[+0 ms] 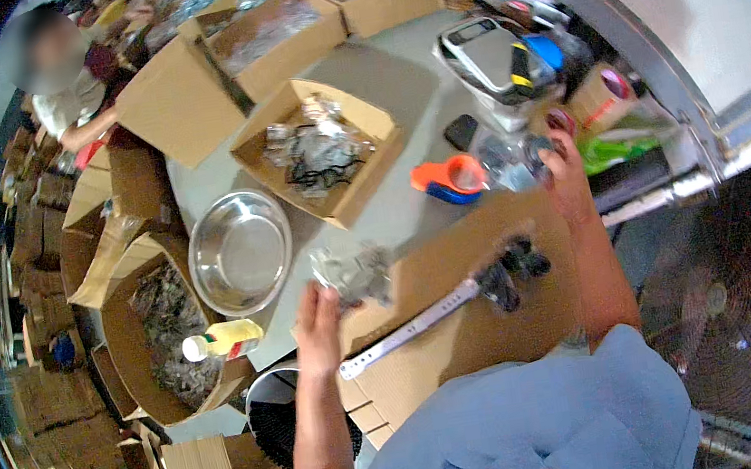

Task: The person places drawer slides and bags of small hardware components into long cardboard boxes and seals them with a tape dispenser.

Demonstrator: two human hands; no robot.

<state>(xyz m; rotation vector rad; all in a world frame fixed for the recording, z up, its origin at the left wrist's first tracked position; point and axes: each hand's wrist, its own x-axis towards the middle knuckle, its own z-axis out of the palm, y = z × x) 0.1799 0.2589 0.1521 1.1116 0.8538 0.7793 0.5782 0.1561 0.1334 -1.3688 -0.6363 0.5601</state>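
Note:
My left hand [316,324] is closed on the edge of a small clear plastic bag [352,274], blurred, with something greyish inside. The bag is held over the near left edge of a cardboard sheet [436,255]. My right hand [564,166] is out at the right, its fingers curled at a dark rounded thing beside clear plastic [510,168]; what it grips is hard to tell. An orange and blue tape dispenser [449,178] lies left of that hand. On the cardboard rest a white slotted strip [413,327] and several small black parts [510,271].
Beyond my hands stand a cardboard box [316,152] of bagged parts and a steel bowl [241,253]. A yellow bottle [222,340] is at the left, by a box of grey parts [168,331]. At right are a white scale-like device [481,61] and a fan guard [716,302]. Another person [68,95] works far left.

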